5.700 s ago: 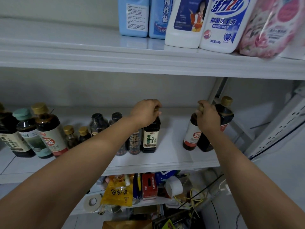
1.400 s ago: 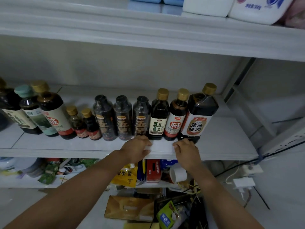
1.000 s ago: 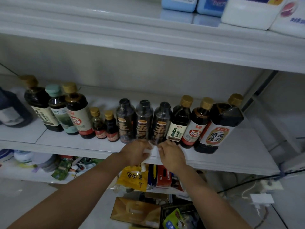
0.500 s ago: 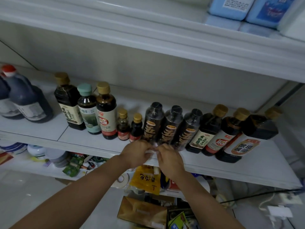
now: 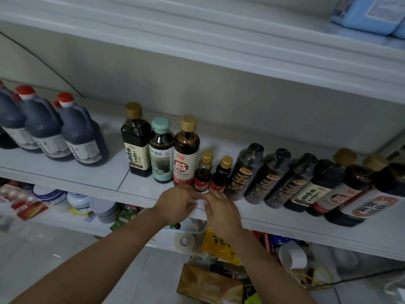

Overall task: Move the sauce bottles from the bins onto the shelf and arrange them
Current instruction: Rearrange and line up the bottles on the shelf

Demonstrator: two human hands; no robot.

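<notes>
Both hands meet at the front edge of the shelf, thumbs nearly touching. The left hand curls its fingers toward the foot of the left small bottle; the right hand reaches its fingers to the foot of the right small bottle. The backs of the hands hide the fingertips, so I cannot tell whether either hand pinches its bottle or only presses against it.

Both small bottles are gold-capped, stand upright side by side, and belong to one row along the shelf's front edge. Just left of them stand three tall bottles, the middle one teal-capped and the outer two gold-capped. Just right stand three black-capped bottles, packed shoulder to shoulder; beyond those, toward the right end, come more gold-capped bottles, the last and largest partly cut by the frame edge.

Toward the left end, set apart from the row, stand red-capped jugs of dark liquid. On the upper shelf, at its right end, lie blue packs. Below the hands, the lower shelf holds a tape roll and a yellow bag amid clutter.
</notes>
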